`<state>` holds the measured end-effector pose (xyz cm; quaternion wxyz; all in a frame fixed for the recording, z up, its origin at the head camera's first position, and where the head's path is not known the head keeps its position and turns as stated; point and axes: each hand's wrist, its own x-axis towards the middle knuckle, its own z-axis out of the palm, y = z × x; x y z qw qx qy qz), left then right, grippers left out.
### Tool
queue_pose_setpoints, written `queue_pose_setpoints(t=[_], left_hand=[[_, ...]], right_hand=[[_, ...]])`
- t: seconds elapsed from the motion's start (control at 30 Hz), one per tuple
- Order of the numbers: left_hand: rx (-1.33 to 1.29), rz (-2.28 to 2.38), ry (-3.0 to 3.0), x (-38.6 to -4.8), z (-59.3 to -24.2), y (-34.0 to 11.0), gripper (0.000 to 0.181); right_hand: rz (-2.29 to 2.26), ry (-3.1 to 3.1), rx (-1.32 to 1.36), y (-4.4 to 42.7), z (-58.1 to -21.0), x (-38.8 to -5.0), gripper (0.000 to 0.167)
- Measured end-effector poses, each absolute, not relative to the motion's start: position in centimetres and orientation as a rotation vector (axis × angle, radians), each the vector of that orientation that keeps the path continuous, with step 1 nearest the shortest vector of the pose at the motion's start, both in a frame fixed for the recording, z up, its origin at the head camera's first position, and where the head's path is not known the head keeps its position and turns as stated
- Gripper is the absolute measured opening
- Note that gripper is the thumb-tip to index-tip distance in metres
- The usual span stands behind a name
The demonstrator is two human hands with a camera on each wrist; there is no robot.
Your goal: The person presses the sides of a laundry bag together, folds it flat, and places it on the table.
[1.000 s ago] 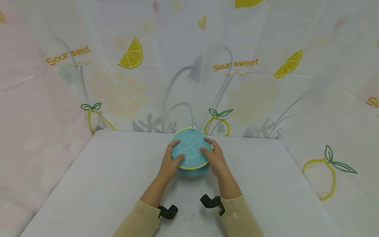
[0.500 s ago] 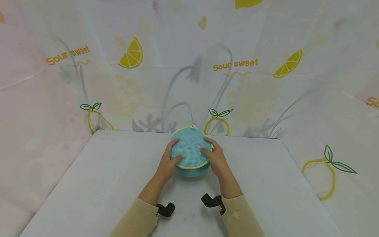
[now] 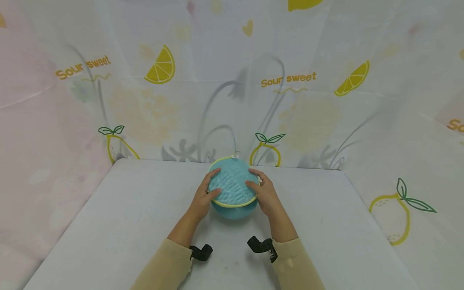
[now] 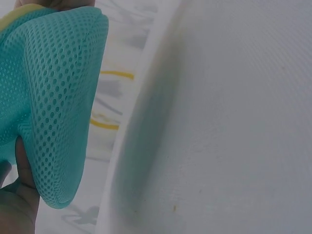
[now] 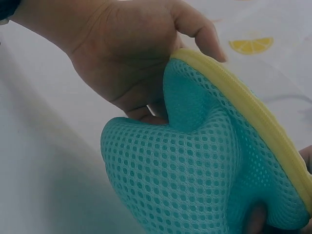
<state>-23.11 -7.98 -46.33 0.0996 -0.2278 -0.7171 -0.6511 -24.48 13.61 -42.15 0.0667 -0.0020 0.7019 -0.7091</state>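
Observation:
A round teal mesh bag (image 3: 232, 183) with a yellow rim is held in the middle of the head view, its round face toward the camera. The left hand (image 3: 200, 199) grips its left edge, thumb on the face. On the right edge, the right hand (image 3: 267, 196) holds it with thumb and fingers. The left wrist view shows the bag's mesh side (image 4: 58, 107) above the surface, with fingers (image 4: 25, 170) behind it. In the right wrist view the mesh body (image 5: 180, 170) is dented inward below the yellow edging, beside the right hand (image 5: 131, 53).
A white table (image 3: 145, 217) lies under the hands, backed by a cloth (image 3: 203, 48) printed with lemons and words. Each wrist carries a black device, one at the left sleeve (image 3: 201, 252) and one at the right sleeve (image 3: 260, 245).
The left hand has shifted slightly left and its thumb has slid toward the bag's left edge. More of the bag's lower body shows beneath the rim. The right hand has barely moved.

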Motion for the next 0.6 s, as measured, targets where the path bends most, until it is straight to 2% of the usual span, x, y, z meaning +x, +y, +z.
queue_pose_setpoints(t=[0.23, 0.6], left_hand=[[-0.653, -1.975, -2.141, -23.18, -46.7, -7.84, 0.064], [-0.47, -2.036, -2.215, -23.08, -46.81, -7.54, 0.067]], right_hand=[[-2.089, 2.16, 0.0, 13.73, -42.31, -24.61, 0.052], [-2.029, 2.223, -0.049, 13.81, -42.5, -24.65, 0.052]])
